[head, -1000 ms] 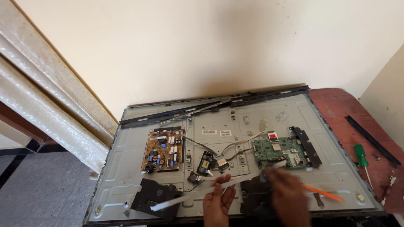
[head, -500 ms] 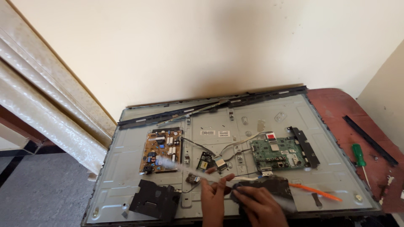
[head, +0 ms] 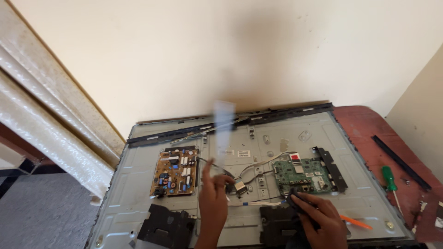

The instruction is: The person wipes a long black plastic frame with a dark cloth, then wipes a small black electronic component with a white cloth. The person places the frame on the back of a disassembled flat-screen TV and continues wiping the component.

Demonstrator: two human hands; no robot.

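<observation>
A flat-screen television lies face down with its back cover off, showing the grey metal chassis [head: 364,203]. My left hand [head: 212,199] is raised over the middle and pinches a pale flat ribbon cable [head: 224,131], which stands upright and is blurred by motion. My right hand [head: 321,220] lies low on the panel with its fingertips on a small dark part at the lower edge of the green main board [head: 302,174]. The palm covers part of the right black speaker [head: 277,224]. I cannot see whether it grips anything. A brown power board [head: 175,171] sits to the left.
A second black speaker [head: 165,227] lies at the lower left. An orange pry tool [head: 356,223] rests beside my right hand. On the red table [head: 367,129] at the right are a green-handled screwdriver [head: 390,180] and a long black strip [head: 400,162]. A pale curtain [head: 50,124] hangs at the left.
My left hand has lifted the ribbon cable from lying across the panel to standing upright. My right hand has moved right, toward the green board's lower edge.
</observation>
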